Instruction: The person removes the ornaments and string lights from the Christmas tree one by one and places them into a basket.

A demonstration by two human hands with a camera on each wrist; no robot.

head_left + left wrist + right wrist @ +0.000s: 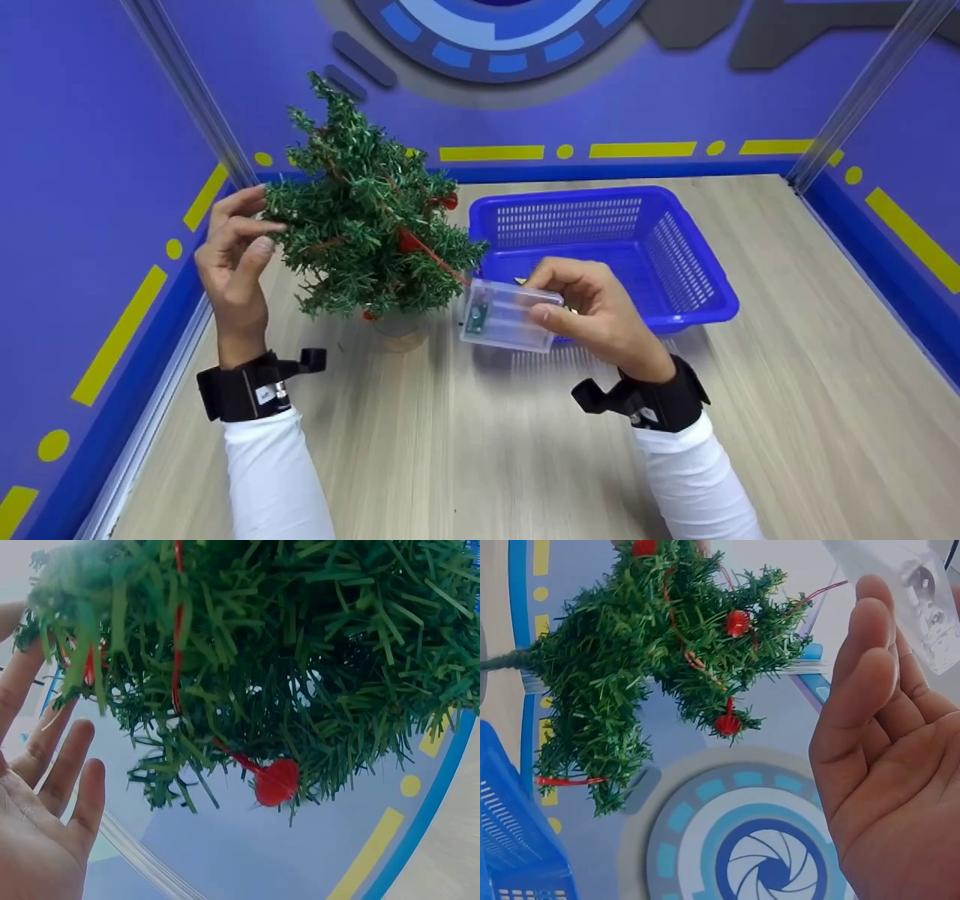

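A small artificial Christmas tree (360, 217) stands leaning on the table, its pot half hidden under the lower branches. My left hand (236, 259) touches the outer branches on its left side, and in the left wrist view the fingers (64, 772) reach up beside the greenery. Between thumb and fingers my right hand (592, 315) pinches a clear battery box (499, 322) with a small green circuit board inside. A thin red wire (439, 261) runs from the box into the tree. Red lights (737, 622) on wires hang among the branches.
Behind my right hand sits a blue plastic basket (709, 307) with slotted walls. Something small and gold shows behind the box. Blue-purple panels (75, 225) with metal corner posts (862, 97) border the wooden table (810, 375) at the back and sides.
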